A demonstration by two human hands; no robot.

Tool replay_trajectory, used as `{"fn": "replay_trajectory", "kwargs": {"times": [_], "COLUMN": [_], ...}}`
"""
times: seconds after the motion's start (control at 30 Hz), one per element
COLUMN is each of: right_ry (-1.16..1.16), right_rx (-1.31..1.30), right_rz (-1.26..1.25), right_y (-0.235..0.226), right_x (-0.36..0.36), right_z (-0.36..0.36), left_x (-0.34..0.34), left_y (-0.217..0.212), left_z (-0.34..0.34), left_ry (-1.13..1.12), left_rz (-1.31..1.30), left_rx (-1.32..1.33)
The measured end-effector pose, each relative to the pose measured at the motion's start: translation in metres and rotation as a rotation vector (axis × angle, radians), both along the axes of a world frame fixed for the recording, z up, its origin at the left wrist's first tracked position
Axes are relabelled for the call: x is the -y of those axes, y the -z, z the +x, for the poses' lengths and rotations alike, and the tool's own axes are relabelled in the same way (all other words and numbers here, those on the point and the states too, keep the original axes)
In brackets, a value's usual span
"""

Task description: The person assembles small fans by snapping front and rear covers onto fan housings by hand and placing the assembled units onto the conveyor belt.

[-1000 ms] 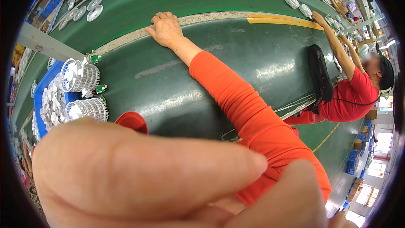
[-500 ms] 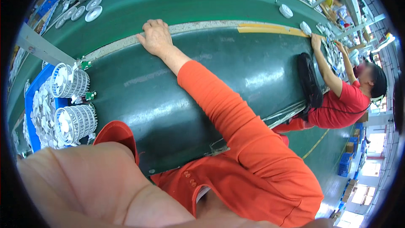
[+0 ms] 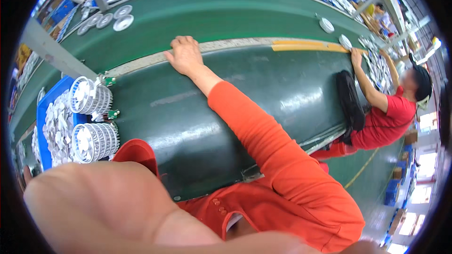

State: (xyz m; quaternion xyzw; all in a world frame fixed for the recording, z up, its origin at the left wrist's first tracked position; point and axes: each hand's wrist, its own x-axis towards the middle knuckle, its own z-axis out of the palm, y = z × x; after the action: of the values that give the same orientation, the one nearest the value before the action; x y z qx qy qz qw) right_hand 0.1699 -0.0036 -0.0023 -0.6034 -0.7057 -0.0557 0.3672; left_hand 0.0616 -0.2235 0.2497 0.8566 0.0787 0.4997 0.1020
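Note:
My right hand lies flat, palm down, on the pale edge strip between the dark green work table and the conveyor belt. Its fingers are stretched out and it holds nothing. Very close at the lower left, my left hand shows only as a large blurred palm and wrist, its fingers hidden. Beyond it, two white fan cages with blades inside lie on their sides at the table's left end. Small green circuit boards sit beside them.
A blue bin of white plastic pieces stands at the left, near a grey post. Several white round grilles ride the green conveyor belt. At the right, a person in red works beside a black bag.
The whole view has shifted, so the table and fan cages appear lower and further right. My right hand keeps its place on the edge strip. The left palm is blurrier.

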Motion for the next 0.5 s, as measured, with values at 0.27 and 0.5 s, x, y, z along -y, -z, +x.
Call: {"fn": "replay_trajectory", "kwargs": {"times": [0.27,0.5], "right_ry": [-0.018,0.021], "right_rx": [0.009,0.039], "right_rz": [0.014,0.021], "right_y": [-0.007,0.006], "right_x": [0.001,0.008], "right_z": [0.003,0.002], "left_x": [-0.002,-0.002], "left_y": [-0.008,-0.018], "left_z": [-0.012,-0.019], "left_ry": [-0.022,-0.119], "left_rz": [0.006,0.097], "left_rx": [-0.056,-0.087]}}
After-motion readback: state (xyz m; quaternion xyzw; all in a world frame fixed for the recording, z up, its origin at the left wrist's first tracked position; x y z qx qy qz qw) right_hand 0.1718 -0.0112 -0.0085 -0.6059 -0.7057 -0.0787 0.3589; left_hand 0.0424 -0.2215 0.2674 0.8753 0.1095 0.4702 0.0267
